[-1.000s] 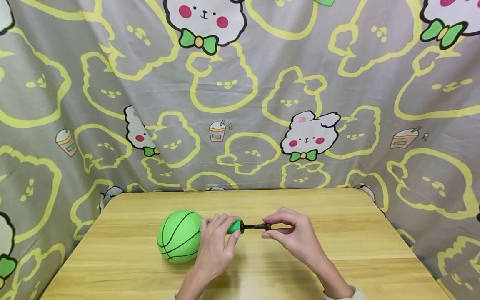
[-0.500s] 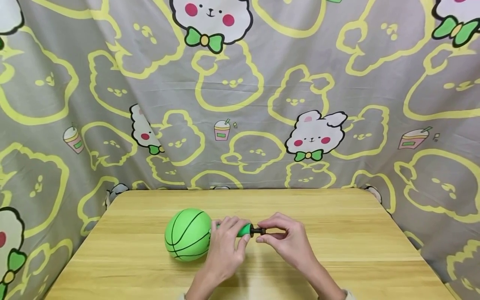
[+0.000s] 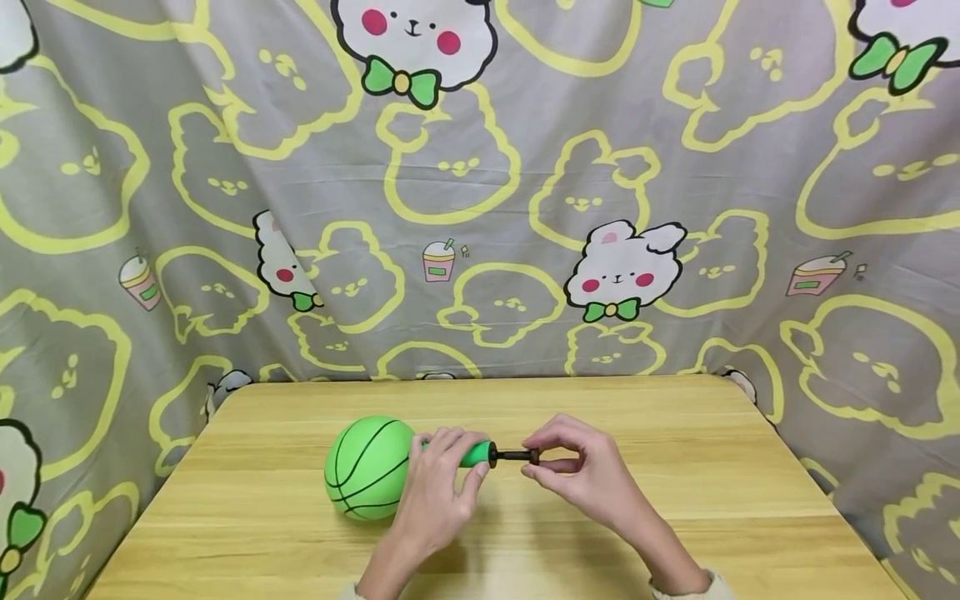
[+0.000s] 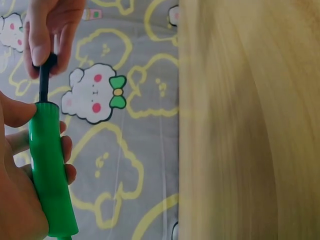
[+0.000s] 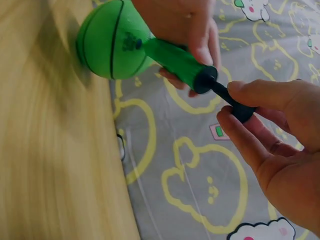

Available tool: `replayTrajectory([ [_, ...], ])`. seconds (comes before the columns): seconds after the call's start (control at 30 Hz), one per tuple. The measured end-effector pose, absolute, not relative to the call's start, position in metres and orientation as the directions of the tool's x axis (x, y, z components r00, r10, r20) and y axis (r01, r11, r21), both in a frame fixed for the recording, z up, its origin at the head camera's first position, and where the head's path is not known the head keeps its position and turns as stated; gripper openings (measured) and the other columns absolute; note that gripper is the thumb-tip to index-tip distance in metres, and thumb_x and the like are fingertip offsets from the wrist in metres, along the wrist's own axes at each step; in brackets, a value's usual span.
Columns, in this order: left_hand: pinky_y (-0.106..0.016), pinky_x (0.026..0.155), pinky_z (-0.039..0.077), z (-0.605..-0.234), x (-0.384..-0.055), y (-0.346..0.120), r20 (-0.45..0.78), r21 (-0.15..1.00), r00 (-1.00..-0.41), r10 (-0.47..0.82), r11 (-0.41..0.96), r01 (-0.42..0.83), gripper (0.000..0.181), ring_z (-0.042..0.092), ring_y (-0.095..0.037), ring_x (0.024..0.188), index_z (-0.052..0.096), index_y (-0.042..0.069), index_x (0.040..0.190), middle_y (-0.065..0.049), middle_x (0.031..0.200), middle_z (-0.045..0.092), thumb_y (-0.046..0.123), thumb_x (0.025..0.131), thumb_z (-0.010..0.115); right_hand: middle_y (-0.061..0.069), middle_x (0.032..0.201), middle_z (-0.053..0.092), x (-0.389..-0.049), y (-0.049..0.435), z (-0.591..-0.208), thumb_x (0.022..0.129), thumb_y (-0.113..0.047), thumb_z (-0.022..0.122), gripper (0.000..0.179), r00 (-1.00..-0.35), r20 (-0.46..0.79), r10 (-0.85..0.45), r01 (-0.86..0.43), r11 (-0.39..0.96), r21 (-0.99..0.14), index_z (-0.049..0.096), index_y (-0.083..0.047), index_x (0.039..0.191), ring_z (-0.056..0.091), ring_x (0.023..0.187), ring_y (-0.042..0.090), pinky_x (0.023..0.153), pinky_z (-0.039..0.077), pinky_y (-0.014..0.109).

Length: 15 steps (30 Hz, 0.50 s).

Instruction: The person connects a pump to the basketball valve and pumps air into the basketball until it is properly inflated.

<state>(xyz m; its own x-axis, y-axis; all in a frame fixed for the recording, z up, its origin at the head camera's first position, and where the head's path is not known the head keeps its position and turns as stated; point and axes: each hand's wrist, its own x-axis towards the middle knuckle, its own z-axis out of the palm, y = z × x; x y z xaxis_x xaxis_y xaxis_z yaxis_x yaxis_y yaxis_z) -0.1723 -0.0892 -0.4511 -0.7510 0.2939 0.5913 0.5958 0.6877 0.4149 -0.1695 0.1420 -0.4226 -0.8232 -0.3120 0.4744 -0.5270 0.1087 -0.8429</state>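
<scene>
A green ball with black basketball lines [image 3: 367, 468] sits left of centre on the wooden table. My left hand [image 3: 438, 479] grips the green barrel of a hand pump [image 4: 50, 165], its fingers wrapped around it. In the right wrist view the pump's narrow end meets the ball [image 5: 112, 42] at a dark spot. My right hand [image 3: 588, 467] pinches the black knob of the pump handle [image 5: 242, 111] between thumb and fingers. A length of black rod [image 3: 513, 456] shows between barrel and knob.
The light wooden table [image 3: 712, 467] reaches back to a grey curtain [image 3: 480, 308] printed with yellow outlines and white cartoon animals. The curtain also hangs along both sides of the table.
The right hand pushed the pump rod mostly into the barrel half a second ago; now it has drawn it back out to the right. The left hand keeps its grip beside the ball.
</scene>
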Motion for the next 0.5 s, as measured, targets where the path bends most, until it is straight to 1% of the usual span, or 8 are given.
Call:
replayTrajectory([
  [0.1,-0.05,0.098,0.036,-0.45,-0.173,-0.093,0.592,0.419,-0.754,0.284,0.691,0.589,0.027,0.061,-0.015,0.105,0.071,0.019,0.117,0.004,0.108,0.07,0.024,0.091,0.07,0.014,0.102,0.068,-0.169,0.148,-0.419,0.083,0.001,0.083,0.022,-0.822,0.473,-0.318,-0.527,0.11,-0.843,0.074,-0.006,0.102,0.071,0.096,0.025,0.074,0.06,0.036],
  [0.27,-0.051,0.099,0.036,-0.447,-0.176,-0.099,0.602,0.427,-0.753,0.266,0.69,0.585,0.026,0.061,-0.017,0.105,0.072,0.018,0.117,0.003,0.107,0.07,0.023,0.092,0.07,0.012,0.103,0.068,-0.17,0.159,-0.413,0.083,0.001,0.082,0.022,-0.824,0.473,-0.311,-0.526,0.112,-0.843,0.074,-0.004,0.103,0.07,0.096,0.024,0.075,0.06,0.037],
  [0.37,-0.051,0.099,0.036,-0.446,-0.177,-0.102,0.606,0.429,-0.753,0.256,0.692,0.58,0.026,0.061,-0.017,0.105,0.072,0.018,0.117,0.003,0.108,0.07,0.023,0.092,0.07,0.014,0.105,0.067,-0.17,0.167,-0.41,0.084,0.002,0.081,0.022,-0.823,0.474,-0.314,-0.527,0.109,-0.843,0.073,-0.003,0.104,0.07,0.097,0.024,0.076,0.06,0.038],
  [0.5,-0.051,0.1,0.035,-0.445,-0.179,-0.104,0.604,0.445,-0.76,0.24,0.69,0.571,0.026,0.062,-0.018,0.106,0.072,0.018,0.118,0.003,0.109,0.071,0.022,0.092,0.069,0.016,0.106,0.066,-0.171,0.176,-0.405,0.084,0.005,0.08,0.025,-0.807,0.496,-0.32,-0.548,0.095,-0.831,0.072,-0.005,0.106,0.07,0.098,0.024,0.077,0.06,0.039],
])
